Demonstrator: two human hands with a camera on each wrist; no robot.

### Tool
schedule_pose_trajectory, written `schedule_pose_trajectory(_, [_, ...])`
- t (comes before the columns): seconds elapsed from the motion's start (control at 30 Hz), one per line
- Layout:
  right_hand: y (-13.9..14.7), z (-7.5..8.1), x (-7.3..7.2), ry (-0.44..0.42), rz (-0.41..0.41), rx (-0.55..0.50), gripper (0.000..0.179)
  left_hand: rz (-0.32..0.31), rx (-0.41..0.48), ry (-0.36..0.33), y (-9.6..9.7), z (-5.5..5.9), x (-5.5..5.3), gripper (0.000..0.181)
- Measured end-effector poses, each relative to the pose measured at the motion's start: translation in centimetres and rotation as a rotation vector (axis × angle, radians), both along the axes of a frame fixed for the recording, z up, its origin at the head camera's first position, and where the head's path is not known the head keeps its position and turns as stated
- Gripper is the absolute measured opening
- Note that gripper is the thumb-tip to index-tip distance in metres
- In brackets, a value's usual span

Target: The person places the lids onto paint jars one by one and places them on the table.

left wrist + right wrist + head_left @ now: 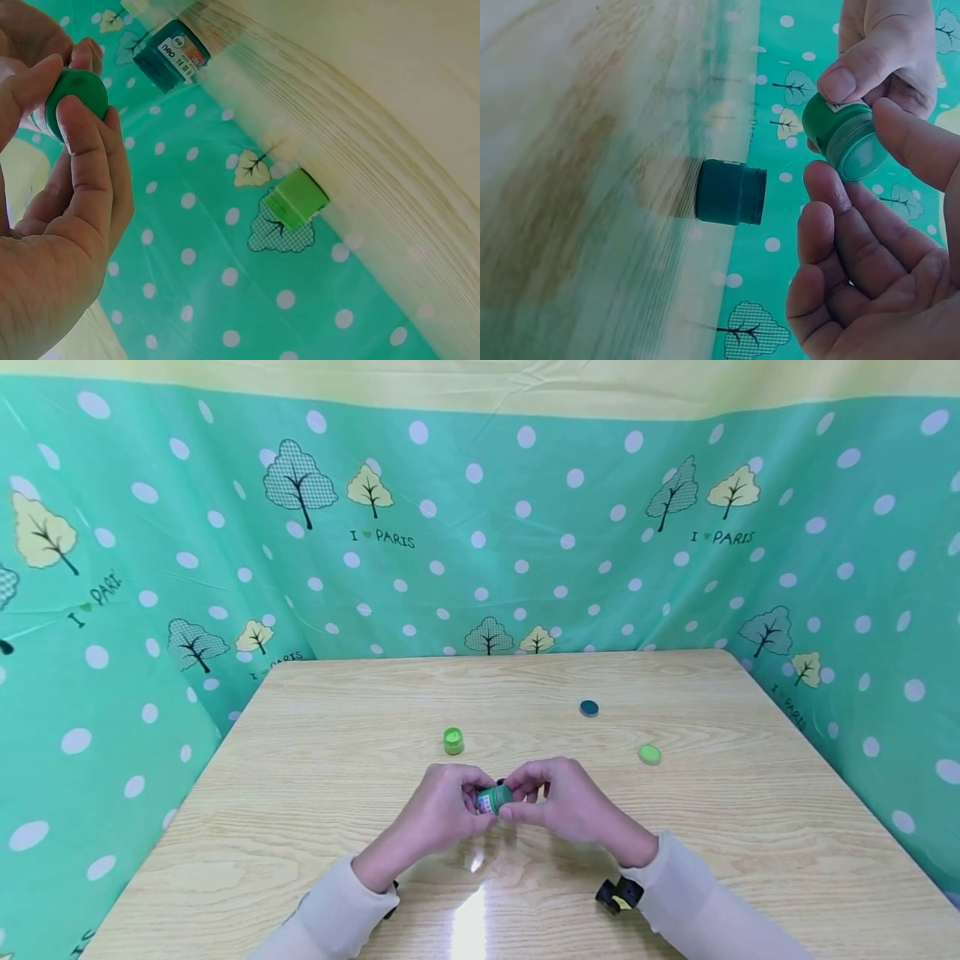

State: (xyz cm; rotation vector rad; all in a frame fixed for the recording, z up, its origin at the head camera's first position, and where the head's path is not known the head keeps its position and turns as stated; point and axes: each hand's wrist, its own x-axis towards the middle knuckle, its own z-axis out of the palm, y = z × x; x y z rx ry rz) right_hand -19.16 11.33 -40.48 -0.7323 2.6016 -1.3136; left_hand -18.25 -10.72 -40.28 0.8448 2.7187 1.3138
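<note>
A small green paint jar [489, 801] is tilted between the two hands over the near middle of the table. My left hand [444, 803] holds its labelled body with thumb and fingers. At its ribbed, lid-like end [859, 150], my right hand [566, 802] pinches with thumb and fingertips. Just beyond the hands stands a dark teal paint jar [727, 192], mostly hidden behind them in the head view; its label [180, 58] shows in the left wrist view. To the left and farther back is a light green jar [453, 742].
A dark teal lid [588, 708] lies toward the back right of the wooden table [337, 710]. Nearer, on the right, lies a light green lid [649, 754]. A green dotted curtain [480, 568] encloses the back and sides.
</note>
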Motion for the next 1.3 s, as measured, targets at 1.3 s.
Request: schedule_pose_trajectory(1.3, [0.88, 0.01, -0.85, 0.173, 0.055, -0.087, 0.037, 0.0, 0.027, -0.024, 0.27, 0.29, 0.07, 0.029])
